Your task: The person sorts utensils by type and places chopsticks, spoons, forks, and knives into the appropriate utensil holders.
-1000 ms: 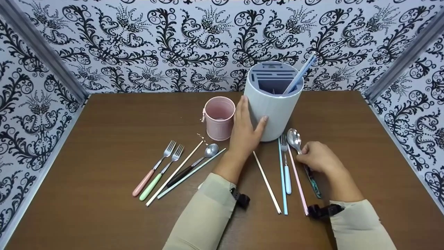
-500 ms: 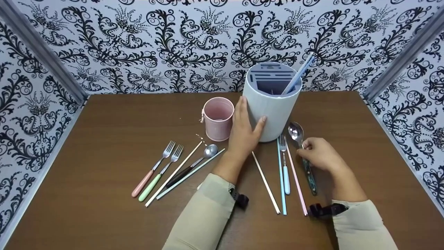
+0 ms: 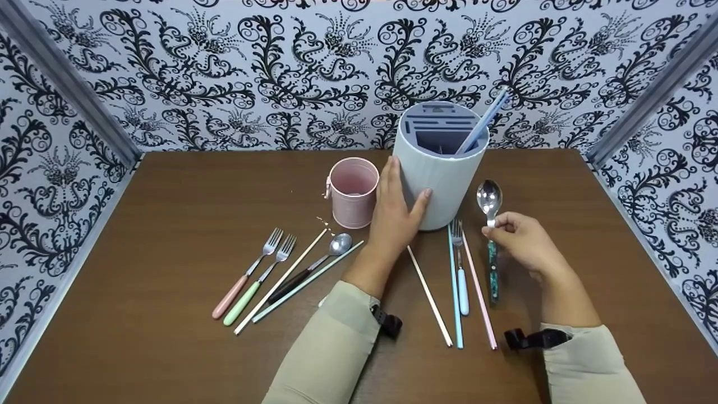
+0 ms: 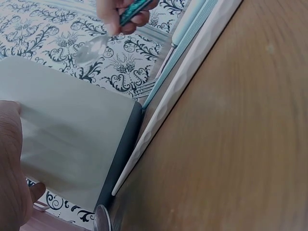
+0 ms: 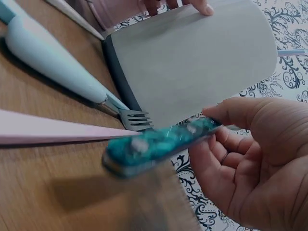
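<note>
My right hand pinches a spoon at its neck between thumb and fingers. The spoon has a silver bowl pointing up and away and a teal-and-black handle, raised off the table in the right wrist view. With straight fingers, my left hand rests against the left side of a tall white utensil holder, its thumb on the front. The holder leans a little, its slotted grey top facing me. Light blue chopsticks stick out of its open compartment.
Left of the holder stands a pink cup. A pink fork, a green fork, a dark-handled spoon and chopsticks lie at left. A blue fork lies among a white, a blue and a pink chopstick.
My right hand has lifted the spoon from the table and moved it slightly away from me, turning it more upright. The left hand stays against the holder.
</note>
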`<state>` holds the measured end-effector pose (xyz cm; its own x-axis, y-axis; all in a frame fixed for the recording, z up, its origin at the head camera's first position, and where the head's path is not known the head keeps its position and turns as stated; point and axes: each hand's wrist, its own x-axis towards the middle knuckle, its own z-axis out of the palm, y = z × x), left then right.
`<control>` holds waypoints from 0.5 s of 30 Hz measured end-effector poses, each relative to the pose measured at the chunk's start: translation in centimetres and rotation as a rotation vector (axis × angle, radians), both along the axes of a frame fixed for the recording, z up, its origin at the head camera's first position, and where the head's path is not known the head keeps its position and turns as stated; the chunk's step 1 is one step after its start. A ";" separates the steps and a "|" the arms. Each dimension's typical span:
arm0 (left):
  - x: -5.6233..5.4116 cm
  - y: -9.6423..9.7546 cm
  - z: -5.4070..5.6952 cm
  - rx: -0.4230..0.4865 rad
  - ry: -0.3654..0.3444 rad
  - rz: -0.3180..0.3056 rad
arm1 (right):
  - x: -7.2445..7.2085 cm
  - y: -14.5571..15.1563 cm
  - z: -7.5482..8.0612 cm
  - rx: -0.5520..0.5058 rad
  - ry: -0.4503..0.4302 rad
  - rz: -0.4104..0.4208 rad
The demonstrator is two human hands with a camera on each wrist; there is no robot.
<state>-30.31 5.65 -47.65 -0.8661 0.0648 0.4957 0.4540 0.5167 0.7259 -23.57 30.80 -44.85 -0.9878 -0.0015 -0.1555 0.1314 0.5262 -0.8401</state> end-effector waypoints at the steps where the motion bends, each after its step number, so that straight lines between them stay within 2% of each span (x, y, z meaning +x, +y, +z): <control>1: 0.0 0.0 0.0 0.001 -0.001 0.000 | 0.0 0.0 0.0 -0.034 -0.007 -0.005; 4: 0.1 0.0 0.0 0.000 0.000 0.001 | -0.1 0.0 0.1 -0.102 -0.024 -0.017; 15: 0.0 0.0 0.1 -0.002 -0.006 0.000 | 0.2 -0.5 1.2 -0.231 0.002 -0.060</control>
